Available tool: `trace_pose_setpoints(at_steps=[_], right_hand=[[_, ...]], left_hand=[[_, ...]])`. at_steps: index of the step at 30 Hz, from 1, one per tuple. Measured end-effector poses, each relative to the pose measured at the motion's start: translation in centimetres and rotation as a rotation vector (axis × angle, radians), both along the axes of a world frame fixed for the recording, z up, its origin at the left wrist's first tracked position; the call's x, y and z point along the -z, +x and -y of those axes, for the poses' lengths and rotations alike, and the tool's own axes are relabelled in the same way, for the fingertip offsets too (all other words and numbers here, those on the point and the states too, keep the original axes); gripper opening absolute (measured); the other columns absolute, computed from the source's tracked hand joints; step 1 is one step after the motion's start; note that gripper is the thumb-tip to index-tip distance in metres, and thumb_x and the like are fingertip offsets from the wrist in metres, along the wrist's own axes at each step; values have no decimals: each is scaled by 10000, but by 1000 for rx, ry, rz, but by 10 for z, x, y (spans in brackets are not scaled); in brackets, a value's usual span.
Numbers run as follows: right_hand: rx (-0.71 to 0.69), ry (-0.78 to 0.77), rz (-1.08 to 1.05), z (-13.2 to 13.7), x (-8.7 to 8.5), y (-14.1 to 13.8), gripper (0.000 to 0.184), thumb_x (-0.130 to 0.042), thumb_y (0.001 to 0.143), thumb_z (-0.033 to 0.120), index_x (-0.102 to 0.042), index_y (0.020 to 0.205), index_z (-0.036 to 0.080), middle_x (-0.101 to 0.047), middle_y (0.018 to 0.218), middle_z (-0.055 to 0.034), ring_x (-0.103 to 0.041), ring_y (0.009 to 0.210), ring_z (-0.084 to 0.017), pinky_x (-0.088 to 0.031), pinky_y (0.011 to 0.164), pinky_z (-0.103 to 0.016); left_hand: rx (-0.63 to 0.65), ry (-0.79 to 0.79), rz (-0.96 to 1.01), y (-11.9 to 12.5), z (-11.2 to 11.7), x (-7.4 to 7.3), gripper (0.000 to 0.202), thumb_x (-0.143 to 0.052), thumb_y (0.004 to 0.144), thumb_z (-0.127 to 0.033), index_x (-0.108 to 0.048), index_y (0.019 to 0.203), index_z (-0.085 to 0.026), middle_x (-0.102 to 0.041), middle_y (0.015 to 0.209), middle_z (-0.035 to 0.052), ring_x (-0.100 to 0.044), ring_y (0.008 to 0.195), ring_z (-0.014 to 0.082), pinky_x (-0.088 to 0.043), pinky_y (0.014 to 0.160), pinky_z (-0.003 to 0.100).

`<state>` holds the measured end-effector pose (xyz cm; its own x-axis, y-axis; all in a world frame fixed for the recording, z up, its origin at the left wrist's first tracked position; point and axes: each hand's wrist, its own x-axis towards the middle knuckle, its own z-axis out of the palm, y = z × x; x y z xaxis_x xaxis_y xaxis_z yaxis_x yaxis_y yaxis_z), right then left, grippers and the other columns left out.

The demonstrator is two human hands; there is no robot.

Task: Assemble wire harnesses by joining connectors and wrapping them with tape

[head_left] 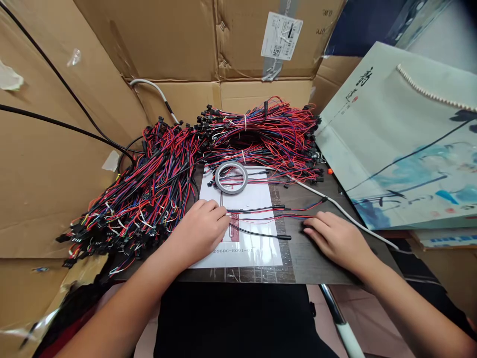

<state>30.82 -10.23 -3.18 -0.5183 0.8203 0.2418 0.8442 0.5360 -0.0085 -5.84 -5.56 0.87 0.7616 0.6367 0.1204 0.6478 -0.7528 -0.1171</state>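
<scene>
My left hand [203, 226] is closed around the left part of a wire harness [266, 217], over a printed sheet [257, 256] on the dark table. Red, blue and black wires run rightward out of its fingers. At the right end of these wires, my right hand [331, 238] has its fingers bent together and pinches the harness, its tip hidden by the fingers. Below the stretched wires lies a loose black lead [261, 233] with a thick end. A roll of grey tape [231, 178] rests on the sheet, just beyond my left hand.
A large heap of wire harnesses [149, 189] fills the left side, and tied bundles [264, 124] lie at the back. A white cable [345, 211] crosses the table's right. Cardboard walls [175, 40] enclose the back and left; a pale paper bag [402, 144] stands at right.
</scene>
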Motion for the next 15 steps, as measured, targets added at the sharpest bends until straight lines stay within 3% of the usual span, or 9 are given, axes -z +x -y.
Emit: trace_pose_setpoints(at_steps=[7, 11, 15], right_hand=[[-80, 8, -58, -36, 7, 38, 279, -434, 944, 78, -627, 1119, 178, -621, 1112, -119, -566, 980, -224, -491, 858, -362], [-67, 40, -61, -53, 6, 39, 356, -412, 915, 42, -644, 1142, 189, -608, 1194, -134, -569, 1080, -246, -497, 894, -391], [-83, 62, -37, -57, 2, 35, 303, -466, 914, 86, -653, 1136, 171, -647, 1127, -122, -601, 976, -223, -491, 830, -375]], left_hand=[[-79, 47, -17, 0, -9, 3, 120, -542, 910, -177, -660, 914, -194, -633, 913, 44, -538, 889, 229, -378, 739, 383], [-135, 102, -24, 4, -12, 2, 121, -547, 897, -150, -665, 896, -179, -630, 889, 67, -536, 850, 233, -378, 716, 385], [-110, 48, 5, 6, -11, -3, 157, -526, 932, -225, -672, 889, -187, -632, 851, 63, -540, 848, 228, -376, 717, 376]])
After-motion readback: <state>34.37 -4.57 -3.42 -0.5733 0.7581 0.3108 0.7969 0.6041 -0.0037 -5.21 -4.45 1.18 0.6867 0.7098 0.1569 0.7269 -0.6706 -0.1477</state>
